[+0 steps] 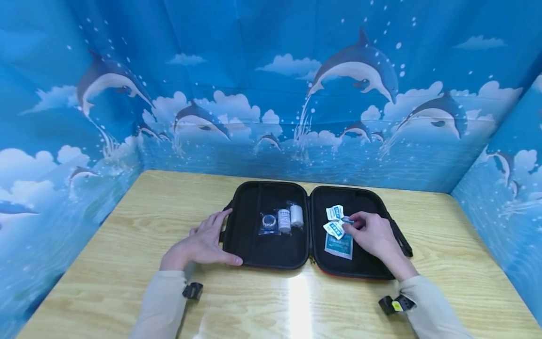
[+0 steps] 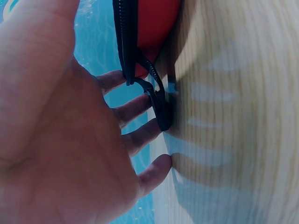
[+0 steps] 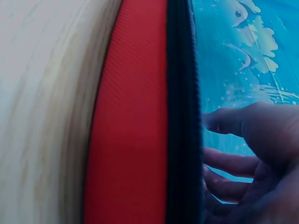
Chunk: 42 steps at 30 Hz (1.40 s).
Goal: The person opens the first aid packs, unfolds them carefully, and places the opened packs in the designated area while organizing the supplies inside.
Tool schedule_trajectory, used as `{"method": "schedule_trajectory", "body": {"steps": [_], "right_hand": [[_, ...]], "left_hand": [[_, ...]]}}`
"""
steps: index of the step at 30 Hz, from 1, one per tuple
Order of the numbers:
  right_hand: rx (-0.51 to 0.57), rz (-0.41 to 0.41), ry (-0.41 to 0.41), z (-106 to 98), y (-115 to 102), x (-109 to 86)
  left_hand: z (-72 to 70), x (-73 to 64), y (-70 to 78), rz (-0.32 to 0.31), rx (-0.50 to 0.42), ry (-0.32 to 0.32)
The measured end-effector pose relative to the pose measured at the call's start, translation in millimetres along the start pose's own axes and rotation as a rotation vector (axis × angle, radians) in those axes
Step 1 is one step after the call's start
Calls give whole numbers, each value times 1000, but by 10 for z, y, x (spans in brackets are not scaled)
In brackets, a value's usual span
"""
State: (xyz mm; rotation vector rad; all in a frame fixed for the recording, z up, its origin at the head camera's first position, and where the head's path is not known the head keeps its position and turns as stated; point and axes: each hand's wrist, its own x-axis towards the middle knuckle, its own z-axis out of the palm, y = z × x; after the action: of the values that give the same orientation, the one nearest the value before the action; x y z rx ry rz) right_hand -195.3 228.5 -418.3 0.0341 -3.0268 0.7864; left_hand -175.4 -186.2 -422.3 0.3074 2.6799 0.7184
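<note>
A zippered case (image 1: 279, 254) lies unfolded on the table, black inside and red outside. My left hand (image 1: 207, 242) spreads along its left end, thumb at the front corner and fingers by the side handle (image 2: 161, 112). Over the right half, my right hand (image 1: 374, 235) pinches a small blue-and-white packet (image 1: 348, 220) between thumb and fingers. Two white-and-blue sachets (image 1: 335, 213) lie beside those fingertips, above a larger green packet (image 1: 340, 247). In the right wrist view the case's red side (image 3: 128, 121) hides what the fingertips hold.
In the left half sit a clear-wrapped tape roll (image 1: 268, 221) and two white wrapped rolls (image 1: 297, 215). The wooden table (image 1: 245, 301) extends around the case. A dolphin-printed curtain (image 1: 237, 122) stands behind and at both sides.
</note>
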Motion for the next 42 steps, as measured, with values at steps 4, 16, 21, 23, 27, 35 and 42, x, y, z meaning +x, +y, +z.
{"method": "schedule_trajectory", "body": {"steps": [4,16,21,23,27,35,42], "right_hand": [[-24,12,-45,39,-57,11],[-70,117,-123,106,-170,59],[-48,89,-115,95,-168,51],[-34,76,-106,86,-160,38],[-8,58,-88,68,-142,5],[69,-8,14,44,-126,-59],[108,-33,91,-17,-48,-114]], "left_hand": [[3,-5,2,-2,-5,-3],[18,-6,-3,4,-10,-1],[16,-10,-6,3,-13,0],[13,-11,-7,3,-12,1],[11,-8,-8,4,-11,0],[-1,-6,-6,-2,-12,-5],[-1,-3,-13,-6,-8,1]]}}
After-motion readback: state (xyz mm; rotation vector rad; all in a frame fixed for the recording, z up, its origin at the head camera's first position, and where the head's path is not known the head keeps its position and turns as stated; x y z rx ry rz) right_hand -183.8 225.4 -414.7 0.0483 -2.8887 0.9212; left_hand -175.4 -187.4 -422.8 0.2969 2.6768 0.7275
